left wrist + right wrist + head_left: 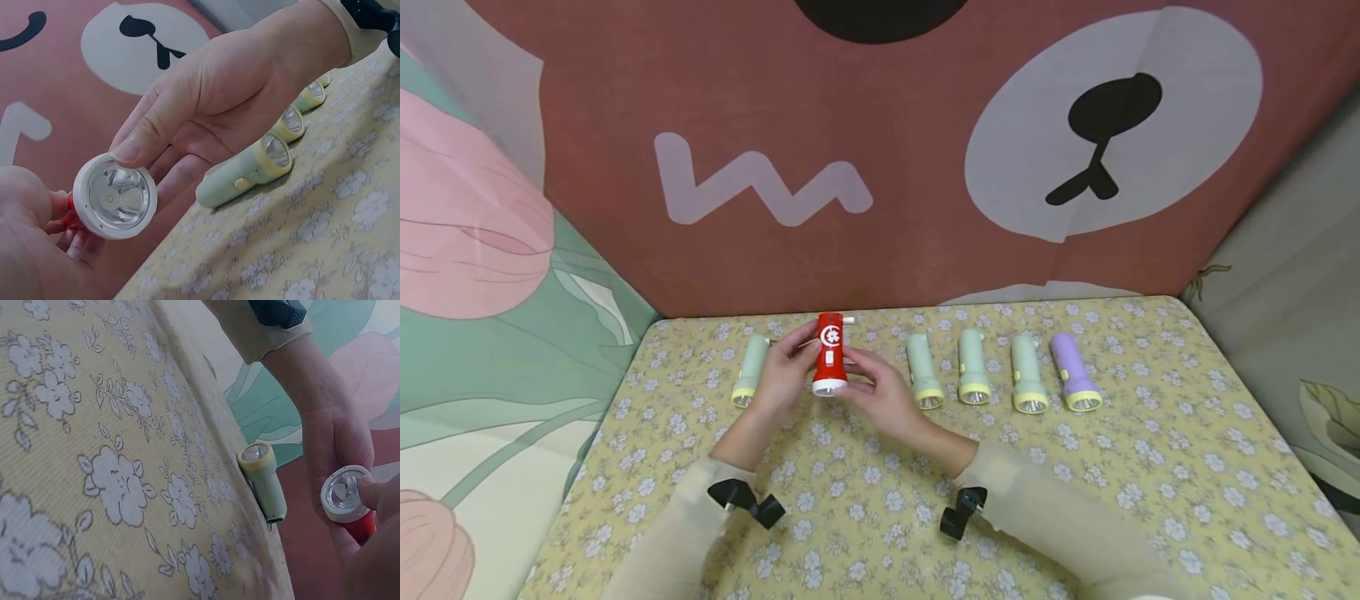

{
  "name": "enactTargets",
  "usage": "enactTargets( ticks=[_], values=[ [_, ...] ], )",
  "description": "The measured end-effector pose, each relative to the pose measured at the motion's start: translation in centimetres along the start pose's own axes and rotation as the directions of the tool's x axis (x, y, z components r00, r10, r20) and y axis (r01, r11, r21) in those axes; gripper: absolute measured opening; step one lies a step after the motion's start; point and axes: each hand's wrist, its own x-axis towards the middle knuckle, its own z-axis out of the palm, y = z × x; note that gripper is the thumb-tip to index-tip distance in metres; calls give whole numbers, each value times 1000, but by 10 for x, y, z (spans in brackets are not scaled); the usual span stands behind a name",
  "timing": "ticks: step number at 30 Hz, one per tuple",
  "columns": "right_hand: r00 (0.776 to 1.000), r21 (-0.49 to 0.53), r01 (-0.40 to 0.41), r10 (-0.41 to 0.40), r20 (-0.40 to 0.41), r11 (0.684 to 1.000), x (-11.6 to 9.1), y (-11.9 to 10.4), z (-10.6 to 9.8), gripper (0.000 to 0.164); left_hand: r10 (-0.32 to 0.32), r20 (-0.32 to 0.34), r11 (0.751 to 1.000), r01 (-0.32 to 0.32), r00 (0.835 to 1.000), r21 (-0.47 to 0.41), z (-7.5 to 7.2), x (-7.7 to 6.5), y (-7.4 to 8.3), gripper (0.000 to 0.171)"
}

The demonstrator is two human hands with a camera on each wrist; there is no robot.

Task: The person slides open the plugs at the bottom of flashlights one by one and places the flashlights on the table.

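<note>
A red flashlight (830, 350) with a white rim, a white emblem and a white switch is held up between both hands above the table, its lens end toward me. A small white part sticks out sideways from its far end. My left hand (790, 362) grips the red body from the left. From the right, my right hand (880, 390) pinches it near the lens end; in the left wrist view its thumb (128, 150) lies on the white rim. The clear lens (344, 490) also shows in the right wrist view, where the right hand hides part of the body.
A pale green flashlight (750, 371) with a yellow rim lies left of my hands. To the right, several more lie in a row, ending with a purple flashlight (1075, 372). The flowered tablecloth (880, 500) meets a printed curtain (917, 258) at the back.
</note>
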Motion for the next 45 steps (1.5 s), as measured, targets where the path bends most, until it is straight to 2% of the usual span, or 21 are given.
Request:
enactTargets(
  ticks=[10, 22, 31, 37, 45],
  values=[
    [1000, -52, -23, 22, -8, 998, 11, 18, 11, 59, -95, -52, 995, 96, 994, 11, -9, 6, -12, 47],
    [997, -77, -70, 68, -33, 995, 20, 33, 22, 56, -106, -119, 994, 106, 987, -2, -13, 12, -30, 46],
    [998, -121, -58, 53, -43, 991, 25, 45, 30, 53, -105, -181, 994, 97, 978, -51, -13, 13, -42, 46],
    [992, -127, -121, 116, -50, 984, 27, 48, 36, 54, -116, -200, 992, 105, 973, -63, -15, 12, -46, 46],
    [988, -164, -155, 150, -44, 974, 28, 50, 40, 54, -146, -233, 989, 147, 961, -14, -18, 13, -50, 44]
  ],
)
